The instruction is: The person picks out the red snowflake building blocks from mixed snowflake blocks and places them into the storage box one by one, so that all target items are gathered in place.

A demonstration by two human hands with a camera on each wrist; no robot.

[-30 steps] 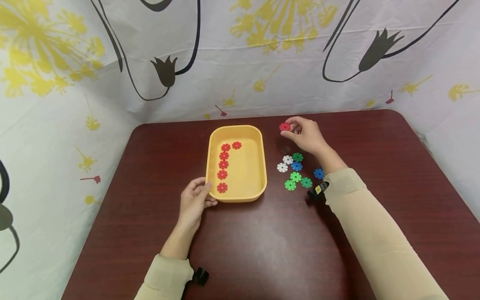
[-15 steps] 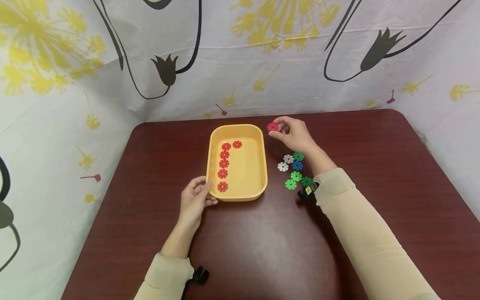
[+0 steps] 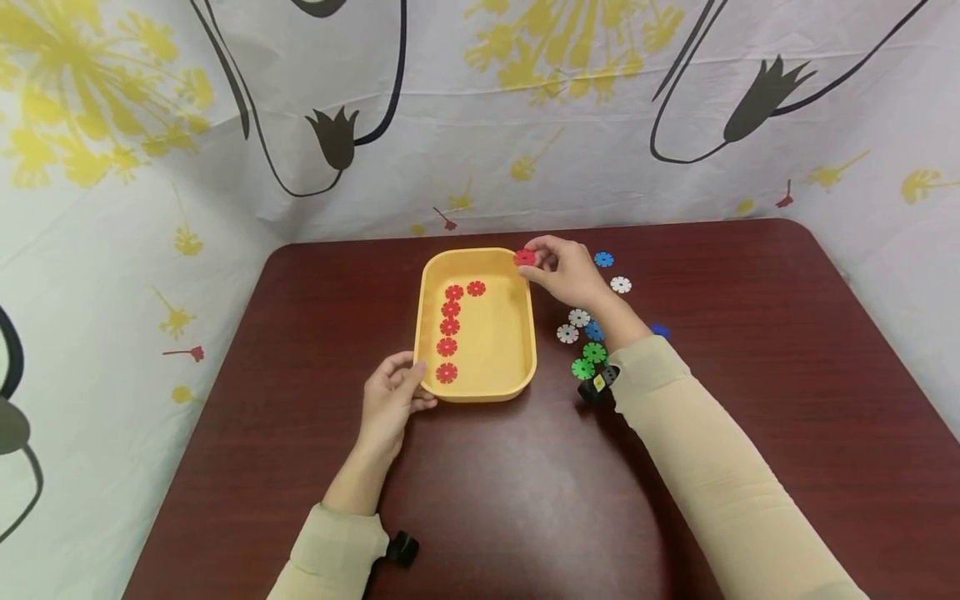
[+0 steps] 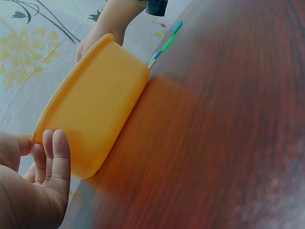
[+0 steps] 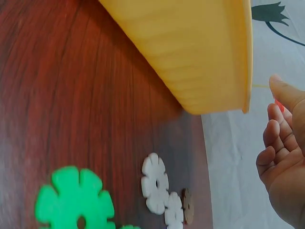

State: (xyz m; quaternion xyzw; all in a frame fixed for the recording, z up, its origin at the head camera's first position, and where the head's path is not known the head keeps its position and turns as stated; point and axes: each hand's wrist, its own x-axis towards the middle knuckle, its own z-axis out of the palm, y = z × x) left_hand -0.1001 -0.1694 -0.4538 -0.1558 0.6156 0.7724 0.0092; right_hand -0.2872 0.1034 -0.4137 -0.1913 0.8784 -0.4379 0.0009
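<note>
A yellow plastic tray [image 3: 487, 392] stands on the table with several red snowflake discs [image 3: 447, 347] in it, most in a column along its left side. My left hand [image 3: 387, 400] grips its near left corner; the left wrist view shows the thumb at the rim and the fingers against the outer wall. My right hand [image 3: 567, 271] pinches another red snowflake disc [image 3: 524, 257] between thumb and fingers, over the far right corner of the tray. Only a sliver of that disc shows in the right wrist view, behind the thumb.
Right of the tray lie loose snowflake discs: white ones [image 3: 567, 333], green ones [image 3: 582, 368] and blue ones [image 3: 603, 259], partly hidden under the right forearm. A brown disc [image 5: 188, 206] shows in the right wrist view. A patterned cloth [image 3: 480, 167] hangs behind the dark red table [image 3: 300, 317].
My right hand has moved left with the red snowflake disc, from beside the tray to over its far right corner. A blue and a white disc have come into view behind it. The left hand stays put.
</note>
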